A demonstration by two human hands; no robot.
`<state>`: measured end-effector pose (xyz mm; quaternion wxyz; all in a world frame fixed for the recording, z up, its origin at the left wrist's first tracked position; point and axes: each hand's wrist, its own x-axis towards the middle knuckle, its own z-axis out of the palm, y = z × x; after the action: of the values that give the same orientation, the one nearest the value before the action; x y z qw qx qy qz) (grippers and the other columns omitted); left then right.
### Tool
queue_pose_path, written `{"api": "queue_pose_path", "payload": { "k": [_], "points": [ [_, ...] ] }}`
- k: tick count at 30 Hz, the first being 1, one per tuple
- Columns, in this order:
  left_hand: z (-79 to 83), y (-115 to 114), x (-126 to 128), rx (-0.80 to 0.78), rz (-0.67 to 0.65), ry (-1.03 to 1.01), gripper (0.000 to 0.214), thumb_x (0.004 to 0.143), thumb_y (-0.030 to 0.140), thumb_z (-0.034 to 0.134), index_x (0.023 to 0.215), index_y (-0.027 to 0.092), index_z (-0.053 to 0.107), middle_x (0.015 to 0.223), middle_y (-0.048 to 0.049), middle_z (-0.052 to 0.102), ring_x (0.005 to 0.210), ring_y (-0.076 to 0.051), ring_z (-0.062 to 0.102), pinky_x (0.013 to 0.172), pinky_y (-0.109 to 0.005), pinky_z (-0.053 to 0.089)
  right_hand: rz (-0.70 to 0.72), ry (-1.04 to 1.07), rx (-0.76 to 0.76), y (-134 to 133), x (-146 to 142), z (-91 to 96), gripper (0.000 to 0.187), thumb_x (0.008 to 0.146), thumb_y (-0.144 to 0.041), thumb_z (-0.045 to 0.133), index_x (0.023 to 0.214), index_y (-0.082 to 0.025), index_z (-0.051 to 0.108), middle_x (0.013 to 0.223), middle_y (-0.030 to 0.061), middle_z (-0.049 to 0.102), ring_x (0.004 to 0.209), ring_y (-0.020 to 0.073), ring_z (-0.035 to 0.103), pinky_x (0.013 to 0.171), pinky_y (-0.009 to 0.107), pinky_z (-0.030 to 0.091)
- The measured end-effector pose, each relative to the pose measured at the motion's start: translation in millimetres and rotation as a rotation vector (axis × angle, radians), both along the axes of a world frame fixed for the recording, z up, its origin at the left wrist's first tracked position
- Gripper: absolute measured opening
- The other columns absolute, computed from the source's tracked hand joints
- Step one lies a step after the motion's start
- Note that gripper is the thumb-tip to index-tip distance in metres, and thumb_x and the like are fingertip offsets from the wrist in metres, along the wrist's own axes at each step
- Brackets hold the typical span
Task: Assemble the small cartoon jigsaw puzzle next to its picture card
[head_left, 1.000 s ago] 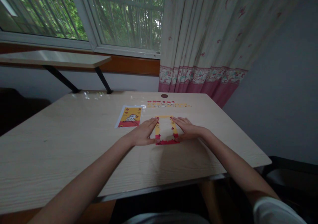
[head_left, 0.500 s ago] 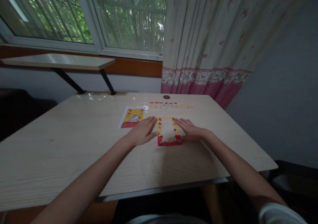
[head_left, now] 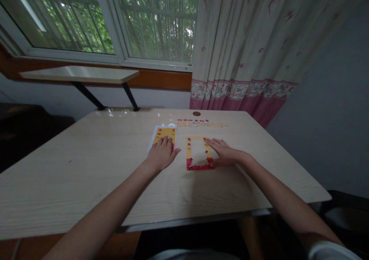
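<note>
Puzzle border [head_left: 201, 167] lies between the hands, long axis running away from the body. Right hand [head_left: 226, 152] is nearer, spread wide along its right edge, gripping nothing; left hand [head_left: 161, 153] rests flat, fingers extended, over the picture card [head_left: 165, 132].

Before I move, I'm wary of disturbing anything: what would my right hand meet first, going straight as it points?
Probably the yellow-and-red border, on its right side; your right hand seems to touch it.

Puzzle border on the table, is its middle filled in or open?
Open: the pale tabletop shows inside the red-and-yellow puzzle border.
</note>
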<state>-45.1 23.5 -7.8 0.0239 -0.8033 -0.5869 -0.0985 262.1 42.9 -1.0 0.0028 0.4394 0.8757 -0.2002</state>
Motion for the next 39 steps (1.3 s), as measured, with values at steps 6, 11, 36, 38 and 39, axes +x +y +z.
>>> {"api": "queue_pose_path", "payload": {
  "k": [6, 11, 36, 38, 39],
  "points": [
    [3.3, -8, 8, 0.019, 0.01, 0.034, 0.065, 0.091, 0.057, 0.026, 0.125, 0.006, 0.046, 0.132, -0.0252, 0.047, 0.122, -0.038, 0.043, 0.094, -0.05, 0.039, 0.008, 0.011, 0.005, 1, 1, -2.5, 0.109, 0.067, -0.068, 0.061, 0.149, -0.024, 0.004, 0.156, 0.0087, 0.007, 0.141, 0.0346, 0.007, 0.113, 0.055, 0.005],
    [16.6, -17, 17, -0.015, 0.03, 0.059, 0.06, 0.092, 0.057, 0.025, 0.113, 0.009, 0.054, 0.119, -0.0212, 0.056, 0.109, -0.036, 0.052, 0.085, -0.048, 0.044, -0.009, -0.009, -0.017, -1, -1, 1.3, 0.109, 0.068, -0.067, 0.06, 0.149, -0.023, 0.004, 0.156, 0.0074, 0.005, 0.142, 0.034, 0.005, 0.114, 0.055, 0.004],
    [-2.2, 59, -101, -0.085, -0.135, -0.084, 0.059, 0.083, 0.06, 0.038, 0.125, 0.022, 0.055, 0.132, -0.0114, 0.05, 0.122, -0.031, 0.044, 0.102, -0.049, 0.033, -0.011, -0.023, -0.016, -3, -3, 8.0, 0.11, 0.067, -0.071, 0.059, 0.15, -0.022, 0.006, 0.156, 0.0086, 0.005, 0.141, 0.0349, 0.007, 0.114, 0.055, 0.006],
    [-1.9, 59, -101, -0.091, -0.155, -0.089, 0.059, 0.084, 0.059, 0.037, 0.124, 0.02, 0.055, 0.132, -0.0123, 0.05, 0.123, -0.031, 0.043, 0.103, -0.049, 0.033, -0.014, -0.02, -0.014, -3, -3, 7.6, 0.11, 0.067, -0.07, 0.059, 0.15, -0.022, 0.006, 0.156, 0.0089, 0.007, 0.141, 0.0351, 0.008, 0.114, 0.055, 0.008],
    [-1.9, 59, -101, -0.089, -0.162, -0.093, 0.059, 0.084, 0.059, 0.037, 0.124, 0.02, 0.056, 0.131, -0.0124, 0.051, 0.124, -0.031, 0.043, 0.103, -0.049, 0.033, -0.015, -0.021, -0.013, -3, -3, 7.1, 0.11, 0.067, -0.07, 0.059, 0.15, -0.022, 0.006, 0.156, 0.009, 0.007, 0.141, 0.0352, 0.008, 0.114, 0.055, 0.008]
  ]
}}
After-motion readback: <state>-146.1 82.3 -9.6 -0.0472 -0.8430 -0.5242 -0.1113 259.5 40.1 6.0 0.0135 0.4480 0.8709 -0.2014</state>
